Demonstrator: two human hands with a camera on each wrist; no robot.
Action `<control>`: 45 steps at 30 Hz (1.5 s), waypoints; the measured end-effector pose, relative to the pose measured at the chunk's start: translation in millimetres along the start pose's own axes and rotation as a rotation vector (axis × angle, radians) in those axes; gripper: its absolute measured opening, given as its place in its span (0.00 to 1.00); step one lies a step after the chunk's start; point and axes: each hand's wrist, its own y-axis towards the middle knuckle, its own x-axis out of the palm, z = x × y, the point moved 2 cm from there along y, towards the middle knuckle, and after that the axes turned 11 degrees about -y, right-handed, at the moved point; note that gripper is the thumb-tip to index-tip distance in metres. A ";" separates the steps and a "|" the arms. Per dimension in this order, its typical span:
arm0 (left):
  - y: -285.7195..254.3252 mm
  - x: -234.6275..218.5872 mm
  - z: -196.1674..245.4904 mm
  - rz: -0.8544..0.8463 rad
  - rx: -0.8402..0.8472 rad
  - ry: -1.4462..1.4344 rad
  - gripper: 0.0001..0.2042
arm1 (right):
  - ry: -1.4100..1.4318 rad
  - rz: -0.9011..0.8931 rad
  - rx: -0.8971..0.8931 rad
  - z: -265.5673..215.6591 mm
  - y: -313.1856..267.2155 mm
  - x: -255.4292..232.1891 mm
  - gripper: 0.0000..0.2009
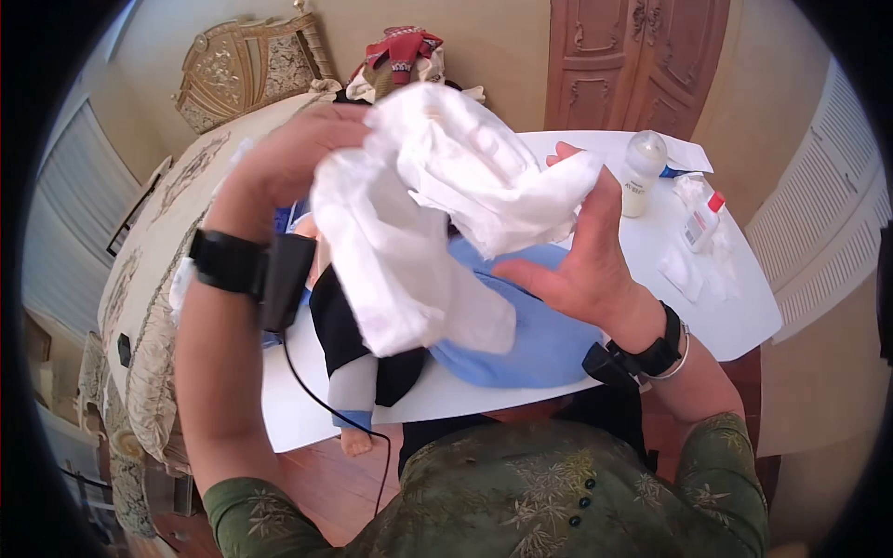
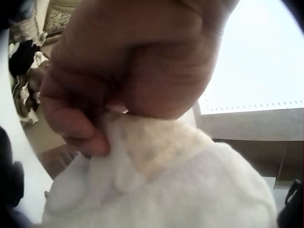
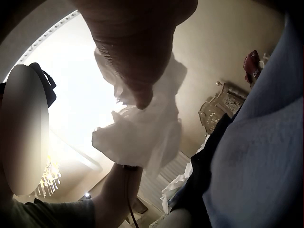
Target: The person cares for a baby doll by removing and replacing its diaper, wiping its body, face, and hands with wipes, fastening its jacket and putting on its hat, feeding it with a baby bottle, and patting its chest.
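Note:
A white diaper (image 1: 474, 172), partly unfolded and blurred, is held up in the air before me. My left hand (image 1: 302, 153) pinches one edge of it with curled fingers; in the left wrist view a beige patterned strip shows on the diaper (image 2: 156, 190) beside those fingers. My right hand (image 1: 595, 256) is at the other side, thumb stretched out and fingers straight, partly hidden behind the diaper. Below lies a doll-like figure in a black and grey top with a blue-cuffed sleeve (image 1: 353, 395) and light blue trousers (image 1: 521, 358); its head is mostly hidden.
The white table (image 1: 744, 321) carries a baby bottle (image 1: 642, 177), a small red-capped bottle (image 1: 704, 221) and crumpled white tissues (image 1: 684, 277). A bed (image 1: 144, 246) stands at the left, a carved wooden door (image 1: 633, 65) at the back. A black cable (image 1: 326, 405) hangs from my left wrist.

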 end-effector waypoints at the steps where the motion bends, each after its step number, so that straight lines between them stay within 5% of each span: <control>1: 6.1 8.7 -11.8 -0.047 -0.003 -0.004 0.14 | -0.004 -0.003 0.002 0.6 2.5 -0.4 0.45; 4: 25.8 20.8 -43.1 -0.233 -0.142 -0.120 0.19 | 0.130 -0.012 0.086 0.7 11.0 -12.3 0.36; 6: 34.3 26.9 -53.5 -0.215 -0.174 -0.062 0.21 | 0.444 -0.184 0.680 9.6 9.9 -19.2 0.24; 9: 49.4 37.6 -69.5 -0.155 -0.225 -0.046 0.24 | 0.658 -0.058 0.873 36.4 7.2 -22.4 0.18; 11: 53.0 38.9 -66.9 0.103 -0.119 0.368 0.23 | 0.741 -0.038 0.991 53.7 -2.0 -26.5 0.19; 13: 54.6 22.0 -72.1 -0.043 0.007 0.291 0.23 | 0.820 -0.013 1.113 69.6 -17.6 -34.2 0.20; 18: 16.5 23.1 -43.2 -0.098 0.195 0.248 0.37 | 0.877 -0.064 1.320 85.0 -52.5 -47.4 0.23; 21: 3.2 53.1 -26.8 0.025 0.328 0.266 0.40 | 0.968 -0.071 1.290 81.4 -59.0 -53.8 0.23; 23: -10.6 102.3 -14.8 0.103 0.515 0.533 0.52 | 0.978 -0.056 1.289 71.6 -53.0 -54.9 0.23; 25: -24.8 144.5 -10.8 0.007 0.673 0.797 0.54 | 0.983 -0.033 1.287 64.0 -48.6 -56.4 0.23; 29: -41.8 199.5 -35.2 -0.067 0.629 0.969 0.43 | 1.050 -0.052 1.226 63.2 -49.3 -57.6 0.22; 33: -10.3 181.1 -75.6 0.170 0.633 1.383 0.19 | 0.856 -0.074 1.125 71.8 -60.7 -61.8 0.17; 37: 6.9 118.8 -82.5 0.338 0.595 1.166 0.20 | 0.657 -0.066 0.981 86.6 -67.1 -71.4 0.10; 39: 4.7 93.5 -79.8 0.239 0.451 1.011 0.25 | 0.587 -0.085 1.012 89.5 -71.5 -73.9 0.08; 41: 4.8 94.9 -77.3 0.174 0.597 0.626 0.23 | 0.527 -0.116 1.031 84.8 -68.4 -69.4 0.07; 43: 6.5 103.5 -66.4 0.186 0.502 0.796 0.23 | 0.328 0.033 0.831 62.9 -58.4 -73.3 0.06; 45: 12.3 119.2 -65.2 0.214 0.384 1.046 0.21 | -0.037 0.001 0.287 25.5 -40.7 -82.9 0.09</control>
